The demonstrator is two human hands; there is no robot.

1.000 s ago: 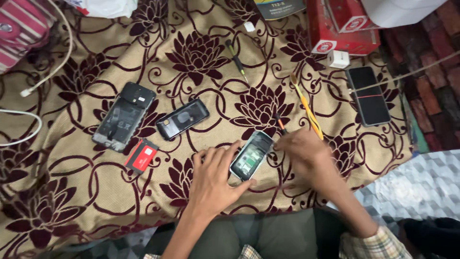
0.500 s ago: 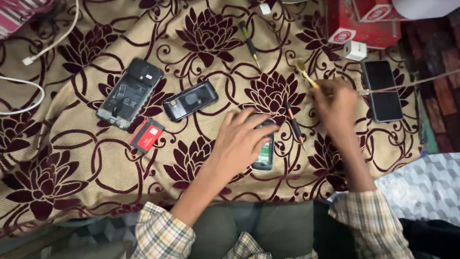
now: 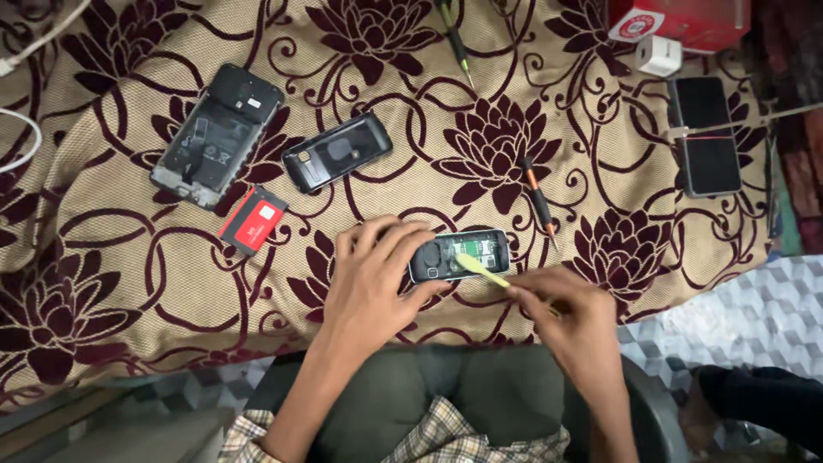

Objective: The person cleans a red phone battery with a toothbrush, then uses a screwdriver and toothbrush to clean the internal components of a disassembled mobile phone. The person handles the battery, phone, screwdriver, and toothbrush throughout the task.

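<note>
My left hand grips a small opened phone lying face down on the floral cloth, its circuit board exposed. My right hand pinches a thin yellow pry tool whose tip rests on the phone's open back. A screwdriver with an orange and black handle lies just right of the phone.
A large opened phone, a red battery and a dark back cover lie to the left. A black phone, white charger and red box are at the far right. Another screwdriver lies at the top.
My right hand picked up the yellow pry tool from the right and brought it down onto the small phone. My left hand turned the phone back side up and holds it.
</note>
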